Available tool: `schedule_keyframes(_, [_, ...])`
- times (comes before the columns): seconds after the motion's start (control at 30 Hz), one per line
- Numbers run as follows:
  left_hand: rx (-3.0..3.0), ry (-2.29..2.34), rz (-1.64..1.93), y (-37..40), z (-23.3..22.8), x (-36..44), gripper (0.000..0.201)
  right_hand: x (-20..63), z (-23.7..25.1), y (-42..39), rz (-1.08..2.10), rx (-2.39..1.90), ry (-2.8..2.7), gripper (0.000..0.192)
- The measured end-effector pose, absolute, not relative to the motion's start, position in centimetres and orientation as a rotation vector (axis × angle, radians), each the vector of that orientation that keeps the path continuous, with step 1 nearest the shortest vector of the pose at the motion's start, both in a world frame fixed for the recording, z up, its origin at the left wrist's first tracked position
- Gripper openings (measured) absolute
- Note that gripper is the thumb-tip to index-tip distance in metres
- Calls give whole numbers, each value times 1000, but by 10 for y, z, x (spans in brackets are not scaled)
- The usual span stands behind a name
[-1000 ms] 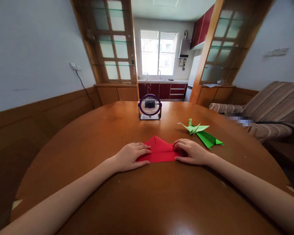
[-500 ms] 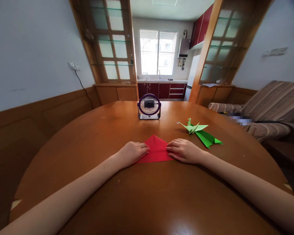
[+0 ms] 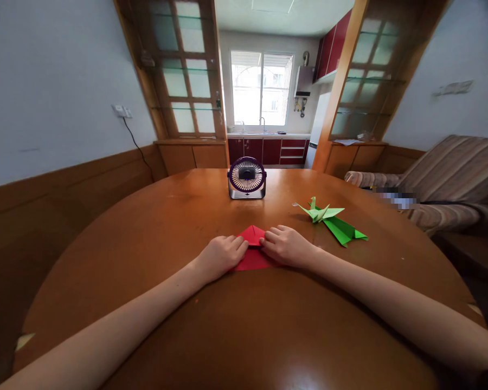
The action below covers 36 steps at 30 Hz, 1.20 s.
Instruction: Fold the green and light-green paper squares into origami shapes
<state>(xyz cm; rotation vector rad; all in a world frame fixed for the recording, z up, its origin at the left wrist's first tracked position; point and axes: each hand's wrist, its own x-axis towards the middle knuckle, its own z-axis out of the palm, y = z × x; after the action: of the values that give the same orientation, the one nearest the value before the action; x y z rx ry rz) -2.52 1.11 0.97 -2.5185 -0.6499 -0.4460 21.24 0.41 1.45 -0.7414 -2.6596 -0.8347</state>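
Red paper: folded piece lying flat on the worktop, right in the middle between the two hands. Only a small peak at the far end and a strip of the near edge show, the rest is under the hands.
Left hand: palm down on the left part of the red paper. Fingers lie loosely curled and together, pressing flat on the sheet, not pinching or gripping anything as far as I can see.
Right hand: same deal on the right part, palm down, fingers laid flat on the paper and pointing in toward the left hand. Fingertips of both hands are just beside each other near the peak, maybe touching, can't really tell.
Green paper crane: light green, sitting on the worktop farther back and to the right of the right hand, well clear of it.
Green folded paper: darker green, pointed shape, lying flat and touching or overlapping the crane on its near right side.
Desk fan: small purple one, upright near the far edge of the worktop, straight behind the red paper.
Worktop: round, glossy brown wood.
Sofa: striped, off to the right of the worktop.
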Motion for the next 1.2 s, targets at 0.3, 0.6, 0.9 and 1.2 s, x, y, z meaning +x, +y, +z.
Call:
schedule_keyframes(0.3, [-2524, -1161, -1024, 7, 16, -32, 30, 222, 15, 9, -812, -944, -2399, 29])
schedule_keyframes(0.6, [-3108, -1375, -2016, 2, 5, -19, 57, 216, 22, 5, 159, -1136, -1926, 23])
schedule_keyframes(0.9, [-3219, -1029, -993, -20, 10, -8, 79, 190, 3, 7, 1197, -859, -1181, 33])
schedule_keyframes(1.2, [-3014, -1102, -789, -15, 7, -7, 93, 190, 11, -1, 1607, -900, -1207, 16])
